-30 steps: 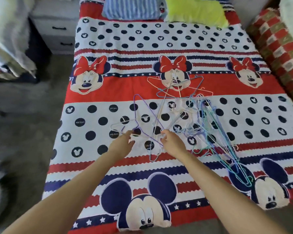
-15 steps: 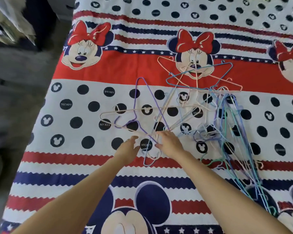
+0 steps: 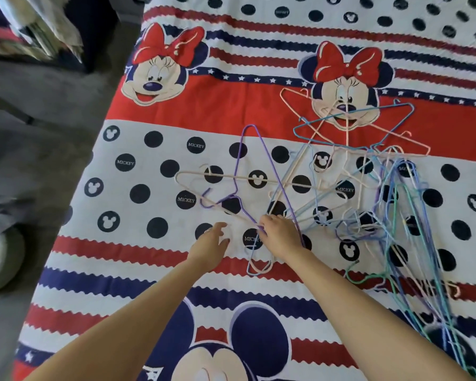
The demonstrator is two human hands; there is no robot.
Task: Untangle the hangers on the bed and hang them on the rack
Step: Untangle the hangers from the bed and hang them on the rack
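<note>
Hangers (image 3: 355, 193): tangled heap on bed (image 3: 149, 257), unmoved since earlier. Left hand (image 3: 210, 243): released, fingers now clear of wires. Right hand (image 3: 280, 235): grasping purple hanger (image 3: 270, 171); fingertips hidden. Heap's right end blurred, cut off.

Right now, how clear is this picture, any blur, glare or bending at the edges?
Head view: even daylight, no strong glare, soft shadows under both arms. The middle is fairly sharp, so the purple hanger, left hand and right hand read well. The hanger pile smears toward the lower right corner. Wide-angle bending curves the bed edge, and the floor at left is soft.
</note>
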